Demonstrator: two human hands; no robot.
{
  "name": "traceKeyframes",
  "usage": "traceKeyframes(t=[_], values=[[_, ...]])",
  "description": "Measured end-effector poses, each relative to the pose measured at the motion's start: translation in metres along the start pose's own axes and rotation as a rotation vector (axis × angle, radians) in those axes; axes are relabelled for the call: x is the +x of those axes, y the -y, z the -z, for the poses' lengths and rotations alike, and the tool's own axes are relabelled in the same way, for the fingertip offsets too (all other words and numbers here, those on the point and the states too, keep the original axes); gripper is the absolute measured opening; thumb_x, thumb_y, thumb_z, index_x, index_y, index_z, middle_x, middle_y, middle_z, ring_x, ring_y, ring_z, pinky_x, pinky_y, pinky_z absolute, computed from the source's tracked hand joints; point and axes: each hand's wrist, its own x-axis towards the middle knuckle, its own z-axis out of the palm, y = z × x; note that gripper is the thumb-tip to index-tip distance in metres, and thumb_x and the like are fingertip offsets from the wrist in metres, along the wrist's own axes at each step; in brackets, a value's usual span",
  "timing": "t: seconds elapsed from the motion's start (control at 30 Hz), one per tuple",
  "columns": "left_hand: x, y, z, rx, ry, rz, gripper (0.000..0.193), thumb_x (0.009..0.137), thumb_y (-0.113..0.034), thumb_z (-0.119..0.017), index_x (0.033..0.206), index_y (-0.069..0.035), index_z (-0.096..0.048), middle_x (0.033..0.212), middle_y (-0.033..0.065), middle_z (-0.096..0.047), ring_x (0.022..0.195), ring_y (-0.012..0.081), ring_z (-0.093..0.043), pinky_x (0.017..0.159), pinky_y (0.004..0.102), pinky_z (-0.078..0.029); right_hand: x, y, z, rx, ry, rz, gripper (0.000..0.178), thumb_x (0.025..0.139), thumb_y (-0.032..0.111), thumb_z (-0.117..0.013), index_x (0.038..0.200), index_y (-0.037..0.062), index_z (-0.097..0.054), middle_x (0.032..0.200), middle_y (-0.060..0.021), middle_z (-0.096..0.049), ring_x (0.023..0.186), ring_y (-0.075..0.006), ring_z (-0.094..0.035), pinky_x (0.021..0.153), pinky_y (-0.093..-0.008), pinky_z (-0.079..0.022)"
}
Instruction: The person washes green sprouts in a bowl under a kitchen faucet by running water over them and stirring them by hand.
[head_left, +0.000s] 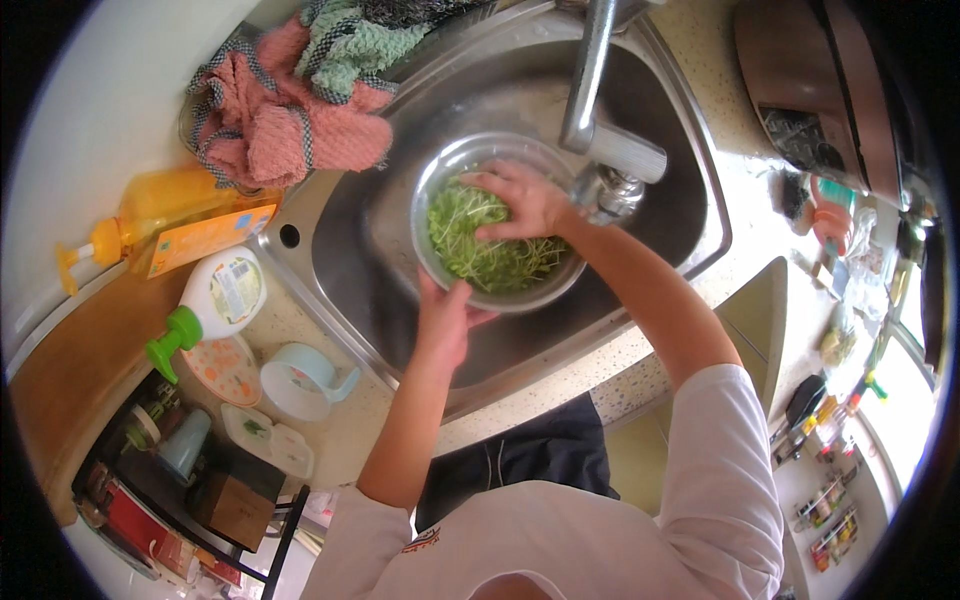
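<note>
A round metal bowl [462, 152] stands in the stainless steel sink [355, 230]. Thin-stemmed green sprouts or leafy greens [480, 245] fill much of it, and they look wet. At the bowl's near left edge, my left hand [445, 320] grips the rim, its thumb up at the edge and the other fingers partly hidden beneath. My right hand [525, 205] reaches in from the right and lies on top of the greens, fingers spread. Whether any stems are caught under its palm is hidden. The metal faucet [590, 80] hangs over the sink just beyond my right hand.
Pink cloths [290, 130] and a green cloth [355, 50] lie at the sink's far left. An orange pump bottle [165, 205], a white bottle with green nozzle [225, 290] and a pale blue-handled cup [300, 380] stand left. A brownish appliance [815, 80] sits far right.
</note>
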Motion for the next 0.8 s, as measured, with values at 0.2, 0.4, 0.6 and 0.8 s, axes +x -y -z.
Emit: traceKeyframes(t=[0.2, 0.4, 0.6, 0.8], values=[[0.0, -0.001, -0.001, -0.026, -0.003, -0.019, 0.068, 0.095, -0.004, -0.046, 0.155, -0.025, -0.021, 0.141, 0.014, -0.052, 0.108, 0.0307, -0.07, 0.079, 0.0426, -0.067, 0.001, -0.003, 0.001, 0.058, 0.024, -0.03, 0.087, 0.082, 0.061, -0.075, 0.154, 0.0216, -0.045, 0.142, -0.0209, -0.051, 0.132, -0.0416, -0.052, 0.112, -0.0511, -0.042], [0.0, -0.011, -0.004, -0.044, -0.001, -0.005, 0.069, 0.096, -0.021, -0.054, 0.155, -0.028, -0.021, 0.141, 0.0122, -0.052, 0.107, 0.0303, -0.069, 0.076, 0.0417, -0.064, 0.006, -0.001, 0.008, 0.126, 0.127, -0.162, 0.085, 0.086, 0.064, -0.069, 0.154, 0.0193, -0.045, 0.146, -0.0214, -0.049, 0.138, -0.0415, -0.046, 0.118, -0.0516, -0.037], [0.001, -0.026, -0.015, 0.001, 0.009, 0.013, 0.07, 0.097, -0.041, -0.057, 0.156, -0.03, -0.02, 0.138, 0.0129, -0.051, 0.098, 0.0271, -0.068, 0.073, 0.0418, -0.061, 0.01, -0.012, 0.005, 0.241, 0.126, -0.212, 0.082, 0.09, 0.064, -0.065, 0.153, 0.0164, -0.045, 0.152, -0.0211, -0.045, 0.143, -0.0399, -0.043, 0.12, -0.0506, -0.034], [0.004, -0.031, -0.019, 0.051, -0.036, -0.022, 0.077, 0.097, -0.06, -0.056, 0.158, -0.032, -0.019, 0.127, 0.0108, -0.052, 0.081, 0.0201, -0.063, 0.08, 0.0427, -0.061, 0.014, -0.01, 0.012, 0.353, 0.217, -0.324, 0.082, 0.093, 0.068, -0.057, 0.157, 0.0204, -0.041, 0.158, -0.0206, -0.04, 0.146, -0.0389, -0.039, 0.122, -0.0522, -0.032]])
